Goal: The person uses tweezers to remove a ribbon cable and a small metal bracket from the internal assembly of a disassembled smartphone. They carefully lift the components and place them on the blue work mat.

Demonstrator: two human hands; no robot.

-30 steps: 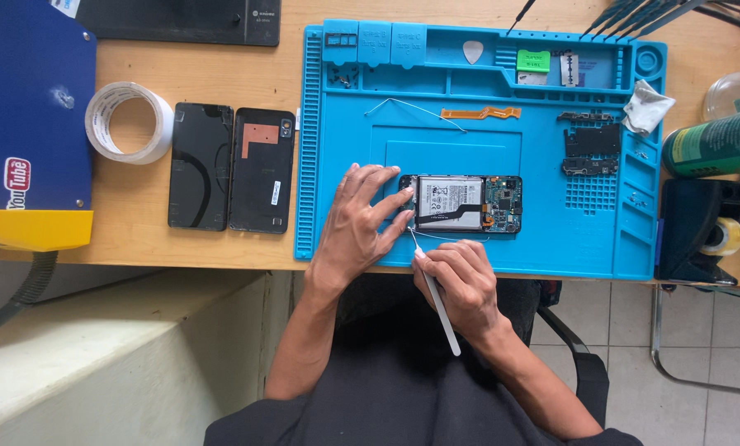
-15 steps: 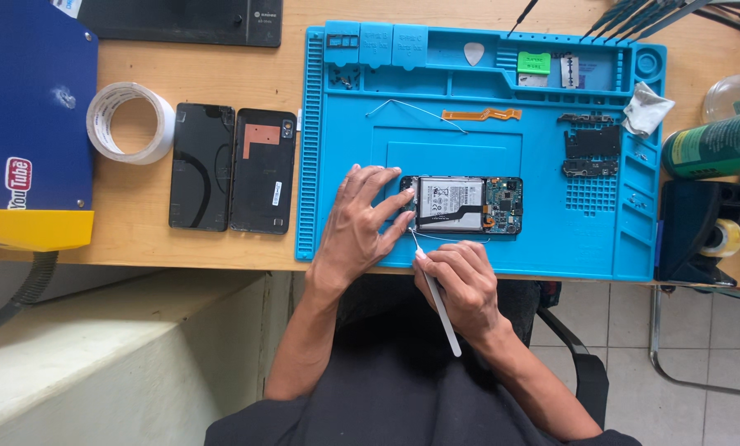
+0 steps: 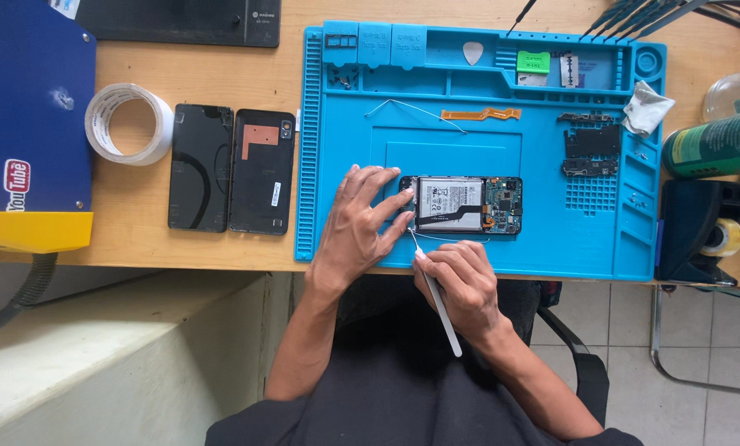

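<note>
Opened smartphone mid-teardown on the blue repair mat

The smartphone (image 3: 462,205) lies face down near the front edge of the blue silicone repair mat (image 3: 345,149), its back already off, with battery and circuit board bare. The left hand (image 3: 355,235) presses spread fingers on the phone's left end, holding nothing in its grip. The right hand (image 3: 462,285), just in front of the phone, pinches metal tweezers (image 3: 436,291) whose tips sit at the phone's lower left corner. Judging by the layout, disassembly is well along: two black back panels (image 3: 231,169) lie on the tabletop left of the mat, a small circuit board (image 3: 591,149) and an orange flex cable (image 3: 479,114) rest behind and right of the phone. The battery and main board remain inside.
</note>
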